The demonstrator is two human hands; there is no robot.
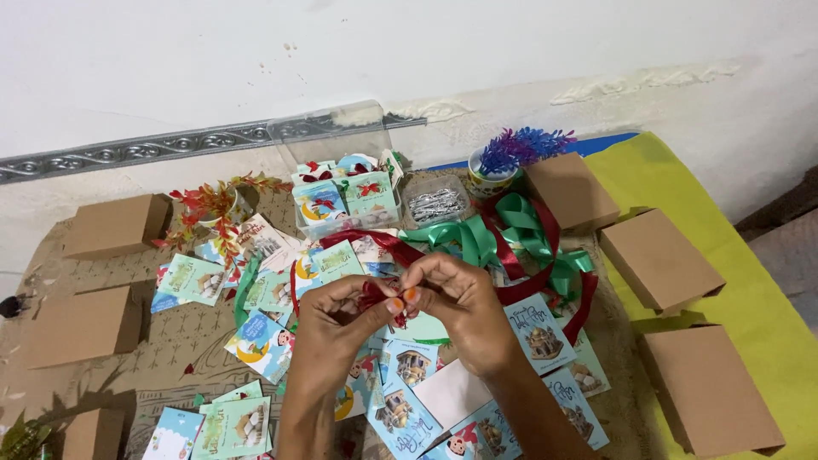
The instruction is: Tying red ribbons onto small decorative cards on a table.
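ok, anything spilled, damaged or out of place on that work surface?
Nothing damaged or spilled. The small printed paper cards lie scattered and overlapping at all angles, and the red and green ribbons sit in a loose tangle. The brown cardboard boxes look intact. Both hands pinch a small red ribbon piece together.

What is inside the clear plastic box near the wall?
The clear plastic box holds small gift boxes with red bows; anything beneath or behind them is hidden.

Hands meet over scattered cards, boxes on both flanks.
Ribbon piece [375, 296] sits pinched between left hand [334, 328] and right hand [464, 308]; clear tub [336, 140] behind; cardboard boxes [660, 260] right.
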